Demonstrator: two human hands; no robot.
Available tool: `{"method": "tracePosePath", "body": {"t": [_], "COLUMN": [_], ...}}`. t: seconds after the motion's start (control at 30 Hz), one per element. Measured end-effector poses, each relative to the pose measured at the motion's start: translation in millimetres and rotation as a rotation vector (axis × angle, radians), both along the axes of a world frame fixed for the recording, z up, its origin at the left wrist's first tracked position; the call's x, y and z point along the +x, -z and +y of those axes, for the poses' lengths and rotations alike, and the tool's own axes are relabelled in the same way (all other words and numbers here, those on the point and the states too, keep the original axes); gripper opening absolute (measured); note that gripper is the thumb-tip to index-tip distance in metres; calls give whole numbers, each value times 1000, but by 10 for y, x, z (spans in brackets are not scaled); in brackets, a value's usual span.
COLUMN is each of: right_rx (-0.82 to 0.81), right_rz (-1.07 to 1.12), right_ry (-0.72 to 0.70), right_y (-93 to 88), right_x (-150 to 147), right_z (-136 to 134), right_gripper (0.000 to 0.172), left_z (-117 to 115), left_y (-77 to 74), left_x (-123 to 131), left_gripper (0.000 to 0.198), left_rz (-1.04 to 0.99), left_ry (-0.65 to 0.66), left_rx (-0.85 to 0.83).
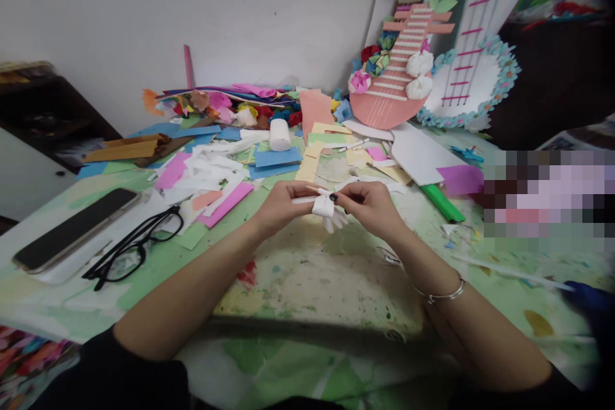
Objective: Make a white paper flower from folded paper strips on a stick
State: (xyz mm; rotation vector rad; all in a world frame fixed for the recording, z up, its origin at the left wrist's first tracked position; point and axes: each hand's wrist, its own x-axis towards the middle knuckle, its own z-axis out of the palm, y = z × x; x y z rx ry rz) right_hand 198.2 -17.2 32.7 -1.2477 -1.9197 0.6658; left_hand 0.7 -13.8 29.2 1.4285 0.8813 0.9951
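Observation:
Between my two hands, over the near middle of the table, is a small white paper flower (324, 207) with petal-like strips hanging below it. A thin pale stick shows at its top. My left hand (287, 204) is closed on the flower's left side, thumb towards me. From the right, my right hand (369, 205) pinches the same flower between thumb and fingers; dark nail polish shows there. The hands nearly meet. Part of the paper is hidden behind the fingers.
A paint-stained board (317, 282) lies below my hands. To the left are black glasses (139, 253) and a phone (77, 227). Behind lie white paper scraps (211, 170), a white roll (279, 134) and blue paper (276, 159). A pink paper instrument (391, 86) leans at the back right.

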Motion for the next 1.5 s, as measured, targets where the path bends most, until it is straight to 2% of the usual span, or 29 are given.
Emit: {"method": "tracePosePath", "body": {"t": [0.13,0.43,0.97,1.1,1.33,1.5], "right_rx": [-7,-76,-77,-123,-247,-338], "right_rz": [40,179,189,259,385,483], "right_ry": [-17,-84,-76,-91,-94,-94], "right_y": [-12,-24,-11,-37,-33,-23], "right_x": [-10,-17,-31,-43,-46,-60], "right_z": [-14,-57,-59,-71,-50,-33], "right_gripper": [31,29,32,29,38,38], "left_z": [12,-2,7,-15,-24,-39], "left_y": [12,-24,10,-12,-14,-24], "left_x": [-12,-6,-2,2,-22,-10], "left_gripper": [26,20,21,24,37,36], "left_rz": [67,83,33,43,69,10], "left_ry": [-45,-77,-62,-81,-164,-155], "left_rx": [58,85,74,93,200,109]}}
